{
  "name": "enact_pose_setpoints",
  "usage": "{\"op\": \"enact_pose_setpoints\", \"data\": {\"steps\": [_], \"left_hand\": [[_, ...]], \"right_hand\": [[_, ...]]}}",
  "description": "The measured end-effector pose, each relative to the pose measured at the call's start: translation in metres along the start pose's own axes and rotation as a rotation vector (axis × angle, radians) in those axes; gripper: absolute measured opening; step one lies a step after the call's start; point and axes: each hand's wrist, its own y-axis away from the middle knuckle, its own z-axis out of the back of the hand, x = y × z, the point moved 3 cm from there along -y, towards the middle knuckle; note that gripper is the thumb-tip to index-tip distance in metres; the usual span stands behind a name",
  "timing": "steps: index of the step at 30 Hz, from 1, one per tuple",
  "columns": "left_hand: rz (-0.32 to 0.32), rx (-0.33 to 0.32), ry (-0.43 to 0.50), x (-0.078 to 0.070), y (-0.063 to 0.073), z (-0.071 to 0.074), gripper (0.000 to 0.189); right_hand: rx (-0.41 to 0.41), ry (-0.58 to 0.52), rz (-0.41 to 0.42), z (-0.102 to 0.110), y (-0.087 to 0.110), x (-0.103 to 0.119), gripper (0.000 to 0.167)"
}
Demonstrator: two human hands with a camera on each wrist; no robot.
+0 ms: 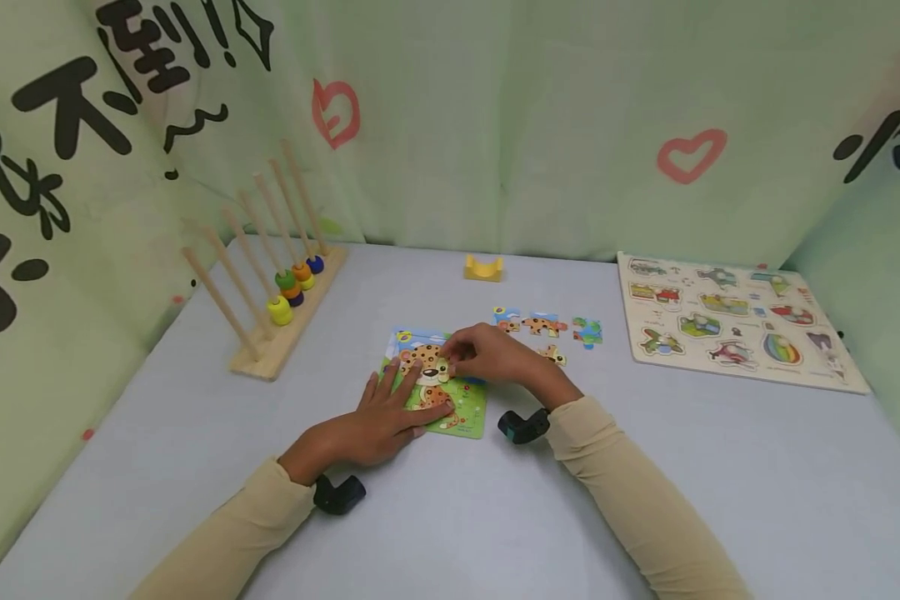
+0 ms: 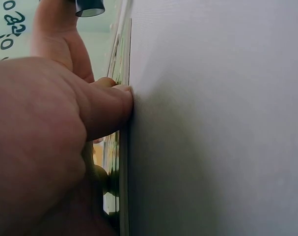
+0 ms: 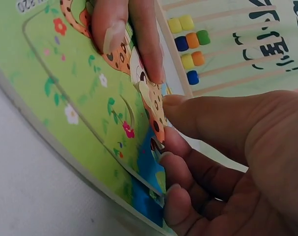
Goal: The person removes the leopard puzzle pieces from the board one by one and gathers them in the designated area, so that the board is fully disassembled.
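A jigsaw board (image 1: 461, 423) with a spotted leopard on green grass lies flat on the table. My left hand (image 1: 378, 421) rests on its lower left part with fingers spread, covering some of the picture. In the left wrist view the left thumb (image 2: 107, 110) lies against the board's edge. My right hand (image 1: 491, 354) is over the board's right side. In the right wrist view its thumb and fingers pinch a spotted puzzle piece (image 3: 156, 105) by the leopard's head, tilted up a little from the board. How far the piece sits in the picture is hard to tell.
Loose puzzle pieces (image 1: 544, 325) lie behind the right hand. A wooden peg stand (image 1: 288, 333) with coloured beads is on the left. At the back stands a yellow block (image 1: 483, 268). A vehicle puzzle board (image 1: 727, 371) lies to the right. Green curtains (image 1: 510, 167) enclose the table.
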Motion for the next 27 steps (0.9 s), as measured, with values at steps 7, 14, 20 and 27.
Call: {"op": "enact_pose_setpoints", "data": {"steps": [7, 14, 20, 27], "left_hand": [[-0.001, 0.009, 0.005, -0.0007, -0.0024, -0.0004, 0.046], [0.006, 0.002, 0.013, -0.0007, -0.0007, 0.0016, 0.045], [0.014, 0.001, 0.016, 0.0, 0.001, 0.0017, 0.045], [0.016, 0.015, 0.019, 0.0024, -0.0007, -0.0004, 0.045]], "right_hand": [[-0.006, 0.004, 0.007, 0.0003, 0.002, 0.0008, 0.02], [-0.021, -0.029, 0.039, 0.0008, 0.0022, 0.0022, 0.019], [0.036, -0.021, 0.006, -0.0035, 0.0022, 0.0043, 0.02], [0.024, 0.001, -0.012, -0.0049, 0.0058, 0.0018, 0.021]]}}
